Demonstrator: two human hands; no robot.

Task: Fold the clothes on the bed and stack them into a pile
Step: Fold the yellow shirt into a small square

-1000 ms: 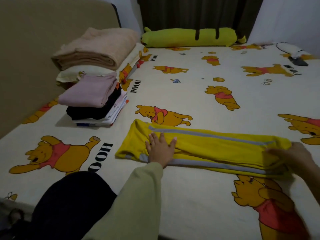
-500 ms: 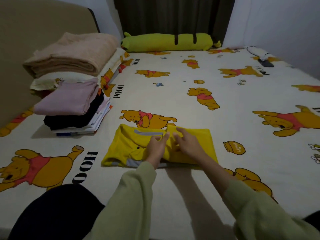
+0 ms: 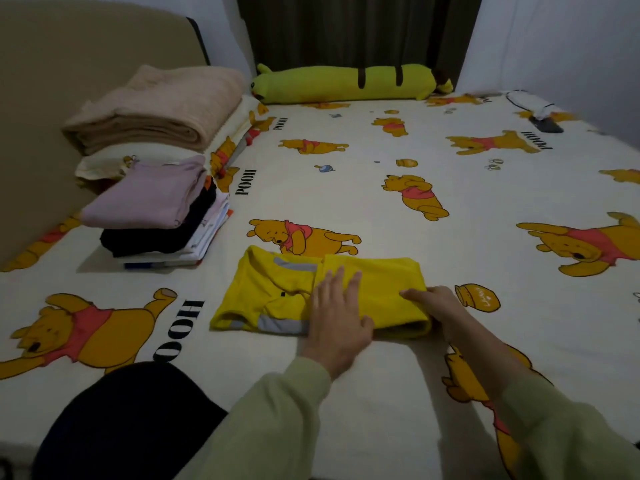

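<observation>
A yellow garment with grey stripes (image 3: 273, 296) lies folded in half on the bed (image 3: 346, 188), near its front edge. My left hand (image 3: 337, 317) presses flat on the garment's middle with straight fingers. My right hand (image 3: 436, 306) rests on the garment's right folded end, fingers flat and pointing left. A pile of folded clothes (image 3: 156, 216) stands to the left, pink on top, then black, then white ones.
A folded beige blanket (image 3: 156, 109) lies on a pillow behind the pile. A long green plush bolster (image 3: 349, 83) runs along the far edge. A dark remote and a white item (image 3: 540, 116) sit at the far right. The headboard is on the left.
The long yellow garment was folded in half from the right. My right hand then slid back to the right folded end, and my left hand now lies flat on the middle.
</observation>
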